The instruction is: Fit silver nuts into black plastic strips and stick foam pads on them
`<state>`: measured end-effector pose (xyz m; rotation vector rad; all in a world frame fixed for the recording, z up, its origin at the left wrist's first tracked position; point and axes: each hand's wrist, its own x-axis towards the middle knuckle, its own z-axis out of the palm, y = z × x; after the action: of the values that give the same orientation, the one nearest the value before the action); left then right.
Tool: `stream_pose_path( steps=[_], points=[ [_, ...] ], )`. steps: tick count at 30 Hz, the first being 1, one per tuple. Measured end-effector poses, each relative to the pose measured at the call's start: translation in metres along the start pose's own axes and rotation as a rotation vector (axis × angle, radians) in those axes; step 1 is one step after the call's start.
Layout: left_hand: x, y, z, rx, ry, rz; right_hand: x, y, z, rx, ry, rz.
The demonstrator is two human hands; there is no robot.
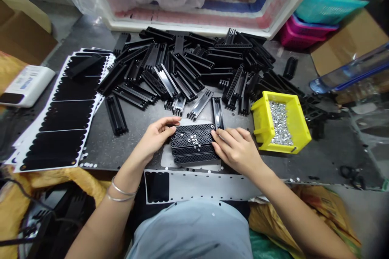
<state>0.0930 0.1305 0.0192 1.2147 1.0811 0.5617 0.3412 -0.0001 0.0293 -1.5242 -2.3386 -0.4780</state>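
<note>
Several black plastic bars with a lattice surface lie side by side in a small block before me. Loose small metal nuts are scattered over the middle of this block. My left hand is at the block's left end, its thumb and fingers closed around the corner of the upper bar. At the right end, my right hand has its fingertips pinched against the bars, close to a nut in the top one. Whatever is between those fingertips is hidden.
A yellow bin of metal nuts stands to the right. Behind lies a heap of black plastic bars. Sheets of black stickers and a white device are at left. One sticker sheet overlaps the table's front edge.
</note>
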Motion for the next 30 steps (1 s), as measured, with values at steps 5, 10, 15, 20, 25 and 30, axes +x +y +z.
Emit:
stream_pose_path(
  steps=[5, 10, 15, 20, 25, 30],
  points=[
    [-0.003, -0.001, 0.001, -0.057, -0.039, -0.044, 0.012, -0.027, -0.007, -0.232, -0.107, -0.002],
    [-0.004, -0.001, 0.002, -0.037, -0.045, -0.025, 0.021, -0.022, -0.008, -0.162, -0.147, -0.114],
    [0.008, 0.008, -0.013, 0.151, -0.168, 0.088, 0.022, 0.021, -0.009, 0.0, -0.196, -0.326],
    [0.03, 0.028, -0.028, 0.308, -0.409, 0.137, 0.03, 0.039, -0.01, 0.071, -0.205, -0.429],
    [0.031, 0.026, -0.027, 0.273, -0.495, 0.131, 0.027, -0.002, -0.01, -0.081, -0.174, -0.173],
    [0.005, -0.004, -0.012, 0.119, -0.165, 0.17, 0.022, -0.031, -0.006, -0.101, -0.145, 0.024]
  ],
)
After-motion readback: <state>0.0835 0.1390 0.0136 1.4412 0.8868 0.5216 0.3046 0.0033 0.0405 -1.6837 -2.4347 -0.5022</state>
